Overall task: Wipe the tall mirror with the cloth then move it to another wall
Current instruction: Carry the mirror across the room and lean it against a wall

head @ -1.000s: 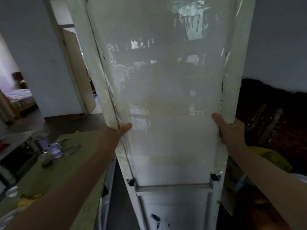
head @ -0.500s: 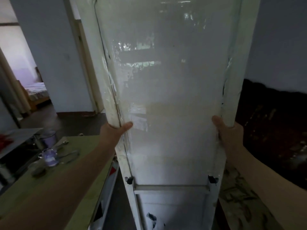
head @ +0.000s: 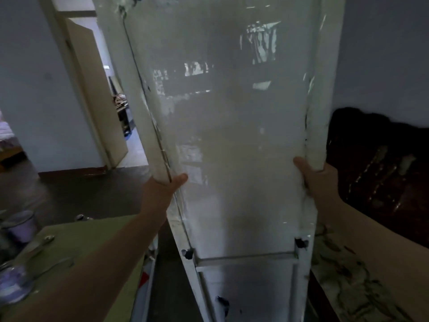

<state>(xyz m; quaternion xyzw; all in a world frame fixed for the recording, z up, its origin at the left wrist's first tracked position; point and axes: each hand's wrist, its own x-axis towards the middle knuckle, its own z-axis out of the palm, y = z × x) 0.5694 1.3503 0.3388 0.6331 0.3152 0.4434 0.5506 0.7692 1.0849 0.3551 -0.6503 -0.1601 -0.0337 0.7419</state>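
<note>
Head view: both hands, left and right, grip the mirror between them; wiping seems finished, placement remains.

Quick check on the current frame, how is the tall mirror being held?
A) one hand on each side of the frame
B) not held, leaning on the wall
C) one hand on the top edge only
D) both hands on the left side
A: the left hand wraps the left side of the tall mirror and the right hand grips its right side, at about the same height.
</note>
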